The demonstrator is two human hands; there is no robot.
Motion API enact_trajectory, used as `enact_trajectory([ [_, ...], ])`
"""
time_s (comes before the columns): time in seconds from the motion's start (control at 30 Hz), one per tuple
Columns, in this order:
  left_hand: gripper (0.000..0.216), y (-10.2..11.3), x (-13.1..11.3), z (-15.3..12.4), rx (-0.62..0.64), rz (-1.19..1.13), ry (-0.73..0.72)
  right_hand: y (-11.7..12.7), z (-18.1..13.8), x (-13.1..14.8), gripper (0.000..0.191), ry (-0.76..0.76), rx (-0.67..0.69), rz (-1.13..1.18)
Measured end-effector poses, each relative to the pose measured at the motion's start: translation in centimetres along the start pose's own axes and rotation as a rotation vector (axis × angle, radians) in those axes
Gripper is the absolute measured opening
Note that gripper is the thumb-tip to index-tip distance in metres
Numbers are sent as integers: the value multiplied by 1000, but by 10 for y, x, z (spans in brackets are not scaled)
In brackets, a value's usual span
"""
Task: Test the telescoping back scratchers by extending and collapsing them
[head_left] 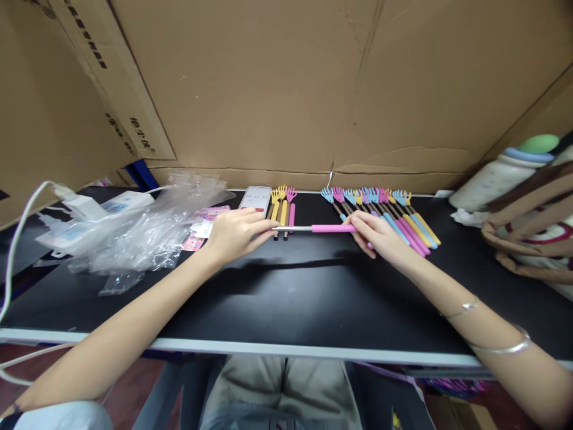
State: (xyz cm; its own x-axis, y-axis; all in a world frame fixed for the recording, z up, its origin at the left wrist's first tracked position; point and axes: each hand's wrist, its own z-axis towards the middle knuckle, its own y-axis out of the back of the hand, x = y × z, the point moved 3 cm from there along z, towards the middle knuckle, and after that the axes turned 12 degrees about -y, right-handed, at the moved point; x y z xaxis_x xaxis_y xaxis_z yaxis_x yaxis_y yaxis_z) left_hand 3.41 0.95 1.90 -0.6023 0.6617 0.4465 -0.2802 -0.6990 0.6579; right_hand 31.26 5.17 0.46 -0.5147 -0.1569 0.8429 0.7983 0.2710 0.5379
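Back scratcher (333,229) with a pink sleeve: I see it held level between both hands, above the black tabletop (286,310). Nearest my viewpoint are the person's pale trousers (282,391), then the light table edge (313,351). A thin bracelet and a silver bangle (514,346) circle the right forearm.

Farther in, the right hand (373,236) grasps the outer end of the pink sleeve, while the left hand (237,233) pinches the far end of the bare metal rod; I cannot make out the claw under those fingers.

Past the hands, two yellow scratchers and a pink one (291,215) lie beside a phone (256,197) showing digits, partly hidden by the left hand. Clear plastic bags (147,230) spread to the left, near white power adapters (85,209). Beyond the right hand I see a row of multicoloured scratchers (405,224), claws pointing away from me; well to the right stands a green-capped bottle (499,179). A cardboard wall (268,89) closes the back.
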Motion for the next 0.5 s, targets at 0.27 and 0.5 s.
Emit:
enact_trajectory([
  [0.27,22,-3,16,-6,63,-48,116,6,-5,9,29,176,-277,-549],
  [0.5,22,-6,22,-9,77,-62,145,8,-2,5,27,283,-261,-617],
])
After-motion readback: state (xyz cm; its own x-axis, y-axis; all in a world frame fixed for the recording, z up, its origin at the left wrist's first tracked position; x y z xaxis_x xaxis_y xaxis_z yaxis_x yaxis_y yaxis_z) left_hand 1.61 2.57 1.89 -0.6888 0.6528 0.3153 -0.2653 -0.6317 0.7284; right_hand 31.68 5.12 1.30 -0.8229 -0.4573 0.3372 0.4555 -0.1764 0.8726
